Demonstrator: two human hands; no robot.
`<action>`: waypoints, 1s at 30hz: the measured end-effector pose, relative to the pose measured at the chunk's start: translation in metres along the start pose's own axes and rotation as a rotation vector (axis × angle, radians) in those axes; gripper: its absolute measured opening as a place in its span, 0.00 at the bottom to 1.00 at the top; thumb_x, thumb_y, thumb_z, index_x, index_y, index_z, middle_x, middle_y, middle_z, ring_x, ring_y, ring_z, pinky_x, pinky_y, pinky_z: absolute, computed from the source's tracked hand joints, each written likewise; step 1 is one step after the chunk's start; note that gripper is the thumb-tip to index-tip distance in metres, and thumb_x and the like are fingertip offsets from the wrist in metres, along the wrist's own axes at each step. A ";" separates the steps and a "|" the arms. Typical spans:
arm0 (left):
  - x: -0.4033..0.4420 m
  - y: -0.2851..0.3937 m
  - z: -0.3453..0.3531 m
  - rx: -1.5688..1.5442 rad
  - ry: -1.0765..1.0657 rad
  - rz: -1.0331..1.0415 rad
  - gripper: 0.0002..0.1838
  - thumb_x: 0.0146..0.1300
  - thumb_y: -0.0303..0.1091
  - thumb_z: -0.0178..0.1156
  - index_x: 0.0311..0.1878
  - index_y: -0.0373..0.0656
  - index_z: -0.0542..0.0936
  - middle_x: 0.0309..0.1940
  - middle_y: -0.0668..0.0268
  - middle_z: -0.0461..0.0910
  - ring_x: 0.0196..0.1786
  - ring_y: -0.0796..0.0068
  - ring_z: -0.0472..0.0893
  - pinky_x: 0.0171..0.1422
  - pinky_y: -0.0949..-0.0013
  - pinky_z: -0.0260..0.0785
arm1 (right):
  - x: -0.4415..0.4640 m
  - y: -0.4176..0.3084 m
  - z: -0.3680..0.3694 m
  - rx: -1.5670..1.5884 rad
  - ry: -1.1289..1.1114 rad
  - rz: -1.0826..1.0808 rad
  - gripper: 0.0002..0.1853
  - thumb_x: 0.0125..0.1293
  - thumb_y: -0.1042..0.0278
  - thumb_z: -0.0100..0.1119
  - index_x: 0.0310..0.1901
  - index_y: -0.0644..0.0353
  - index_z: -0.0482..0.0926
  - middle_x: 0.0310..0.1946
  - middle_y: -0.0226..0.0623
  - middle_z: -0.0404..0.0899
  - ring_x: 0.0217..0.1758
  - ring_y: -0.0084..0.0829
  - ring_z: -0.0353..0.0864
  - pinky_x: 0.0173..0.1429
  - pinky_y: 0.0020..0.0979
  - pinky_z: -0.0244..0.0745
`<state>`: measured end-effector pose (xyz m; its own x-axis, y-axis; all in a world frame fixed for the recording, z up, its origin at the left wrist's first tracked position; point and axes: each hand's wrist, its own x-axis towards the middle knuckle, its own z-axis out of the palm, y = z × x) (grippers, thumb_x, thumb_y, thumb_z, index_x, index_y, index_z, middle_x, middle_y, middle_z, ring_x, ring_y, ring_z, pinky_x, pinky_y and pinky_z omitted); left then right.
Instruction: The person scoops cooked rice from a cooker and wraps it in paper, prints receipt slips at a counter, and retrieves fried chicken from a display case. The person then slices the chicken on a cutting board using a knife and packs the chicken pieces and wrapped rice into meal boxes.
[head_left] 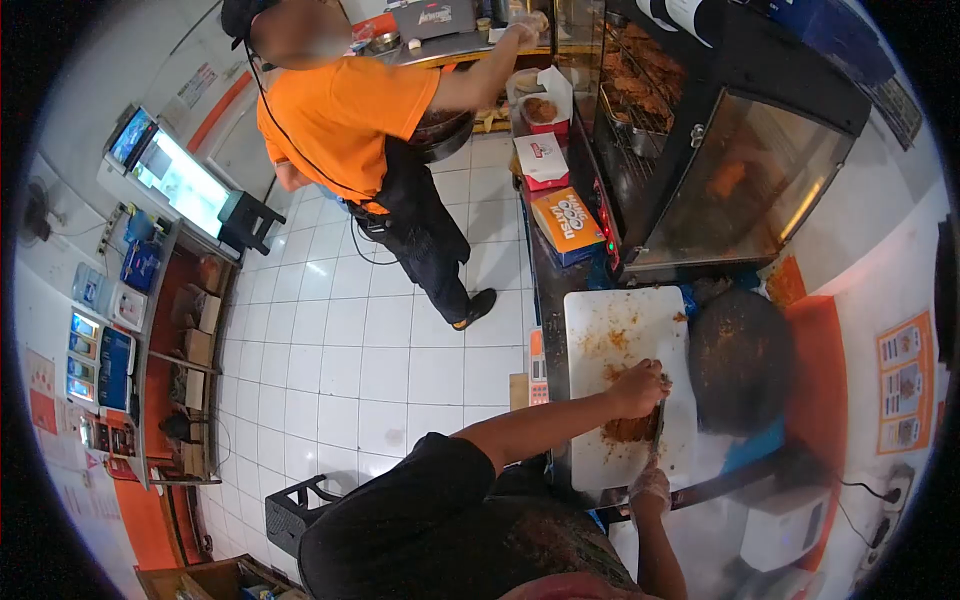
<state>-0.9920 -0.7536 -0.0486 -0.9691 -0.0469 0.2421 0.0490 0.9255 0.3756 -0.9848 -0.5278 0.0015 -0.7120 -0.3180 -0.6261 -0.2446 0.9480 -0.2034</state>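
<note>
A white cutting board (590,370) lies on the counter, smeared with brown crumbs. On it is a brown, crumbed fried cutlet (628,430), partly covered by my hands and forearm. The knife (659,430) stands along the cutlet's right side, its blade running between my two hands. My right hand (650,487), in a clear glove, is closed around the handle at the board's near edge. My left hand (638,388) is closed at the far end of the blade with curled fingers. Whether those fingers press the blade or the cutlet is hidden.
A dark round block (742,362) stands right of the board. Beyond are an orange box (567,222), food boxes (543,160) and a glass warming cabinet (745,180) with fried pieces. A scale (538,365) sits at the left edge. A co-worker in an orange shirt (350,115) reaches toward the back counter.
</note>
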 end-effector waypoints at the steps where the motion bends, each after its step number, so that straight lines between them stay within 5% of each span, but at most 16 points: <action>1: -0.001 0.002 -0.002 0.029 0.016 0.003 0.10 0.56 0.33 0.58 0.40 0.48 0.86 0.43 0.73 0.82 0.56 0.61 0.71 0.63 0.58 0.60 | 0.002 0.004 0.006 -0.046 0.084 -0.069 0.31 0.79 0.49 0.29 0.40 0.68 0.79 0.35 0.57 0.81 0.43 0.57 0.80 0.48 0.53 0.75; 3: -0.001 0.002 -0.004 0.062 0.034 0.007 0.10 0.57 0.34 0.58 0.40 0.48 0.86 0.43 0.74 0.82 0.56 0.61 0.71 0.63 0.58 0.60 | 0.007 0.008 0.010 -0.090 0.171 -0.141 0.36 0.79 0.45 0.27 0.32 0.68 0.80 0.33 0.58 0.81 0.42 0.59 0.80 0.49 0.54 0.74; 4: -0.001 0.002 -0.001 0.045 0.038 -0.014 0.11 0.57 0.34 0.57 0.40 0.48 0.86 0.44 0.73 0.82 0.57 0.61 0.71 0.63 0.58 0.60 | 0.009 0.005 0.007 -0.203 0.055 -0.093 0.21 0.75 0.55 0.38 0.51 0.67 0.69 0.40 0.55 0.81 0.47 0.51 0.82 0.49 0.48 0.77; 6: -0.002 0.002 0.006 0.032 0.045 -0.035 0.11 0.57 0.35 0.57 0.41 0.48 0.86 0.45 0.73 0.82 0.57 0.61 0.71 0.63 0.57 0.60 | 0.018 0.008 0.015 -0.317 -0.058 -0.047 0.29 0.72 0.64 0.49 0.70 0.66 0.59 0.46 0.52 0.81 0.52 0.44 0.83 0.49 0.42 0.80; 9: -0.001 0.003 0.002 0.144 0.057 0.041 0.11 0.59 0.36 0.56 0.40 0.48 0.86 0.43 0.70 0.82 0.57 0.62 0.71 0.62 0.57 0.60 | 0.040 0.040 0.046 -0.374 0.009 -0.146 0.36 0.67 0.68 0.52 0.74 0.65 0.52 0.44 0.48 0.80 0.50 0.42 0.82 0.50 0.40 0.79; 12: -0.003 0.001 0.010 0.159 0.103 0.047 0.11 0.61 0.37 0.55 0.39 0.47 0.85 0.41 0.68 0.83 0.56 0.62 0.72 0.62 0.57 0.60 | 0.039 0.055 0.051 -0.481 0.144 -0.395 0.37 0.62 0.71 0.53 0.73 0.67 0.54 0.42 0.43 0.79 0.46 0.39 0.80 0.50 0.37 0.77; 15: 0.000 -0.001 0.016 0.047 -0.004 0.016 0.11 0.56 0.36 0.58 0.41 0.48 0.83 0.55 0.67 0.78 0.59 0.57 0.70 0.61 0.53 0.61 | 0.036 0.047 0.051 -0.469 0.138 -0.406 0.35 0.61 0.72 0.53 0.71 0.71 0.57 0.41 0.41 0.77 0.43 0.38 0.79 0.47 0.35 0.75; 17: 0.003 0.002 0.009 0.086 -0.063 -0.021 0.10 0.56 0.36 0.58 0.40 0.49 0.84 0.54 0.69 0.78 0.56 0.59 0.71 0.60 0.53 0.61 | 0.040 0.044 0.057 -0.283 0.198 -0.238 0.14 0.70 0.65 0.52 0.50 0.65 0.79 0.40 0.48 0.82 0.47 0.43 0.84 0.48 0.42 0.78; 20: 0.002 0.007 0.006 0.094 -0.054 -0.022 0.10 0.58 0.36 0.58 0.40 0.48 0.84 0.53 0.69 0.78 0.56 0.60 0.70 0.61 0.53 0.61 | 0.051 0.070 0.074 -0.460 0.369 -0.502 0.13 0.67 0.66 0.56 0.47 0.64 0.80 0.41 0.47 0.82 0.48 0.41 0.84 0.47 0.39 0.78; 26: -0.004 0.011 0.009 0.107 0.073 -0.025 0.11 0.59 0.34 0.57 0.40 0.43 0.85 0.52 0.67 0.79 0.57 0.60 0.70 0.64 0.52 0.59 | 0.009 0.010 0.018 -0.236 0.010 -0.092 0.21 0.68 0.68 0.54 0.61 0.64 0.73 0.48 0.44 0.79 0.55 0.39 0.80 0.56 0.34 0.77; 30: -0.005 0.019 -0.001 0.115 -0.012 -0.080 0.10 0.57 0.34 0.59 0.39 0.43 0.85 0.54 0.64 0.79 0.58 0.60 0.70 0.65 0.52 0.59 | 0.027 0.041 0.051 -0.465 0.233 -0.372 0.20 0.66 0.68 0.55 0.59 0.62 0.73 0.48 0.42 0.78 0.56 0.38 0.78 0.58 0.33 0.76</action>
<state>-0.9857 -0.7361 -0.0422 -0.9716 -0.1185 0.2050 -0.0559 0.9560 0.2880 -0.9806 -0.4970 -0.0621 -0.6362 -0.6679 -0.3862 -0.7256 0.6881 0.0053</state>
